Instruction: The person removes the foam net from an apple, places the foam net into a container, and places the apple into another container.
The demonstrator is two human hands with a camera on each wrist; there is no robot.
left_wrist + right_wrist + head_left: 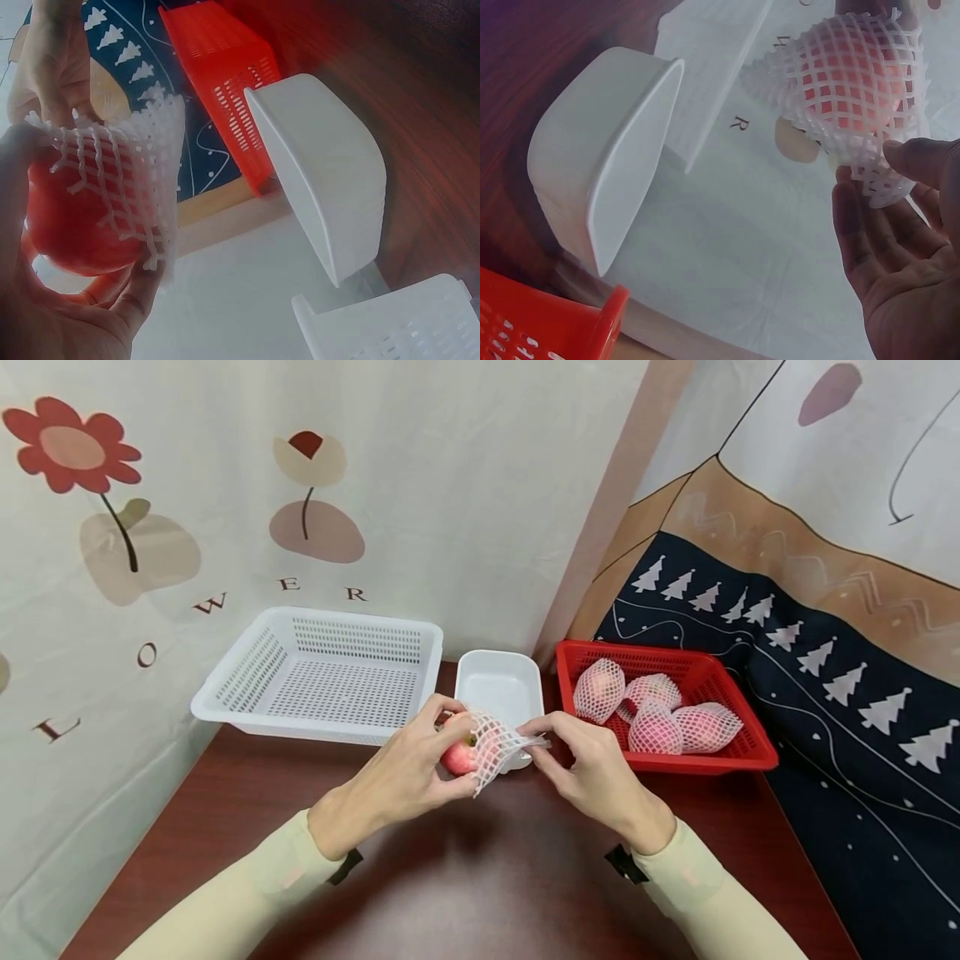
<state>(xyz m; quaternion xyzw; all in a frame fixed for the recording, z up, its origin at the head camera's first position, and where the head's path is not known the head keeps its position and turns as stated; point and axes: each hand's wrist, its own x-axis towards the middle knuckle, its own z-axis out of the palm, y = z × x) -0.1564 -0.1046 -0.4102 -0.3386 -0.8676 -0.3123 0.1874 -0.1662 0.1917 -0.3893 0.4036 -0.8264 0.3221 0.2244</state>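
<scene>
My left hand (405, 768) grips a red apple (458, 757) with fingers and thumb curled around it, the stem end showing. A white foam net sleeve (491, 750) covers the apple's right side only. My right hand (596, 768) pinches the gathered far end of that net between thumb and fingers, drawing it out to a point. In the left wrist view the apple (82, 210) sits bare on the palm side, the net's open edge lying across it. The right wrist view shows the net (855, 82) stretched between both hands.
Behind the hands stands a small white tub (498, 681). A large white perforated basket (322, 727) is at the left. At the right, a red basket (708, 764) holds several net-wrapped apples (656, 727). Printed curtains (465, 527) hang along the back of the dark wood table (510, 893).
</scene>
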